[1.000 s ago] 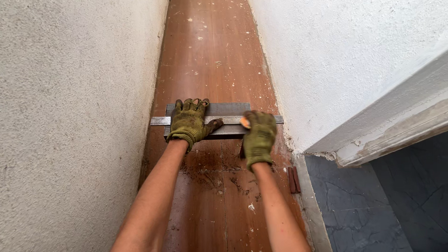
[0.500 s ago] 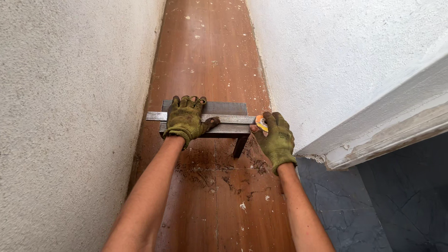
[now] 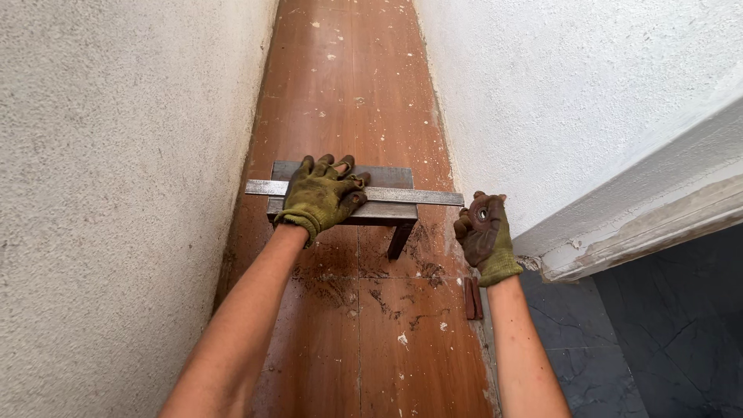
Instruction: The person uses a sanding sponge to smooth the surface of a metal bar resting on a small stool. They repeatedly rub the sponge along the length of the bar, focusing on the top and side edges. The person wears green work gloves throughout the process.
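The left hand (image 3: 321, 197) is pressing flat on the metal scraper (image 3: 352, 203), fingers spread over it. Beside the scraper's right end, the right hand (image 3: 484, 232) is hovering half-curled, gripping nothing, over the wooden floor (image 3: 348, 85).

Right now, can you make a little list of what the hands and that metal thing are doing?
left hand: gloved, pressing flat on the metal tool
right hand: gloved, curled at the bar's right end; grip unclear
metal tool: grey plate with a long thin bar across it
floor: reddish-brown tiles, white specks, scraped patch near the tool
walls: rough white plaster on both sides
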